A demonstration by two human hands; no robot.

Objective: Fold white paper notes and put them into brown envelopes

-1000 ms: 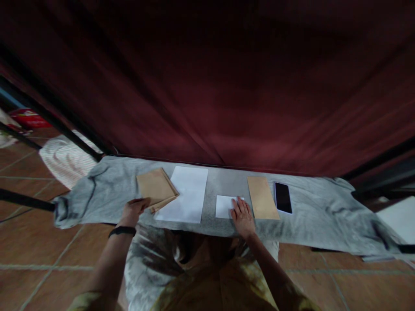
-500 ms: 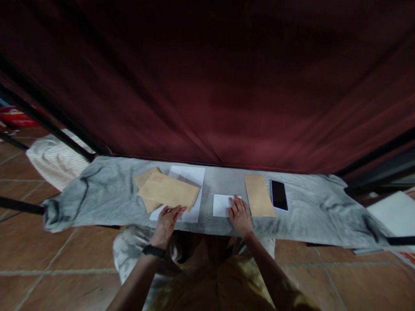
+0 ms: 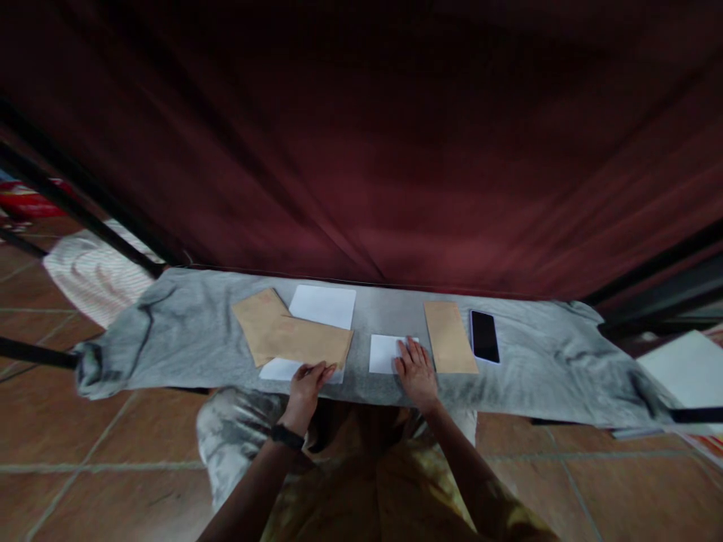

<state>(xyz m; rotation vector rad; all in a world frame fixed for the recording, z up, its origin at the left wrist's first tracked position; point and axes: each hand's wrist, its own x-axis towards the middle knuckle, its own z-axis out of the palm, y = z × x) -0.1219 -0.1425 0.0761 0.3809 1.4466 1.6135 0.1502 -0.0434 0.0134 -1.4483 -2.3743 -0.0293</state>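
Note:
My left hand [image 3: 308,382] pinches the near edge of a brown envelope [image 3: 309,341], which lies slanted across a white sheet [image 3: 321,307]. A stack of brown envelopes [image 3: 257,321] rests just left of it. My right hand [image 3: 416,370] lies flat, fingers spread, on the right part of a small folded white paper [image 3: 383,353]. All of this sits on a grey cloth [image 3: 181,331] spread over a low surface.
A single brown envelope [image 3: 449,336] and a dark phone [image 3: 484,336] lie right of my right hand. A dark red curtain [image 3: 373,150] hangs behind. A striped white cloth [image 3: 93,275] lies far left, a white board [image 3: 681,369] far right, tiled floor below.
My left hand took one brown envelope from the stack at the left and carried it right, over the white sheet, lowering it. My right hand stayed on the small paper.

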